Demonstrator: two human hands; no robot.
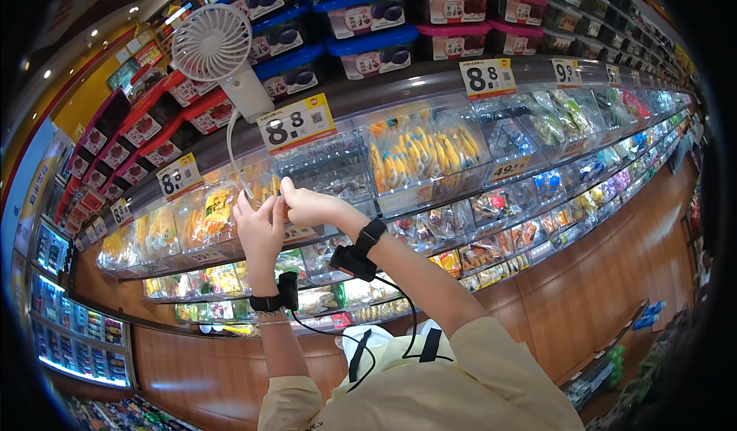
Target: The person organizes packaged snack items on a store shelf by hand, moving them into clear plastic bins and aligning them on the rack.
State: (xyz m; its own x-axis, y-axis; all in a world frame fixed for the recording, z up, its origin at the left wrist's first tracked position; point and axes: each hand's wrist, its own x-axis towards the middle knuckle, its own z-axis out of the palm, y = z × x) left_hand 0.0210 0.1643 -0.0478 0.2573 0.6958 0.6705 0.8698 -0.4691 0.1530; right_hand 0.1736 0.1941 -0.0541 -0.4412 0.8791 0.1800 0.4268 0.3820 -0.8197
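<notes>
My left hand (259, 224) is raised over the front of a clear plastic bin, its fingers bent inward. The lower end of a thin white cable (231, 143) meets its fingertips; whether they grip it is unclear. Right beside it, my right hand (311, 205) has its fingers curled, almost touching the left. Small yellow packets (268, 186) show just behind the fingers, and what lies between the hands is hidden. The cable hangs from a white handheld fan (213, 42), which stands upright on the shelf ledge behind a price tag (296, 123).
Clear bins hold bagged yellow snacks (426, 152) on the right and yellow packs (213, 215) on the left. Blue-lidded tubs (368, 51) and red-lidded tubs (207, 114) are stacked above the ledge. Black cables (411, 316) run from my wristbands. Lit coolers (80, 327) stand at left.
</notes>
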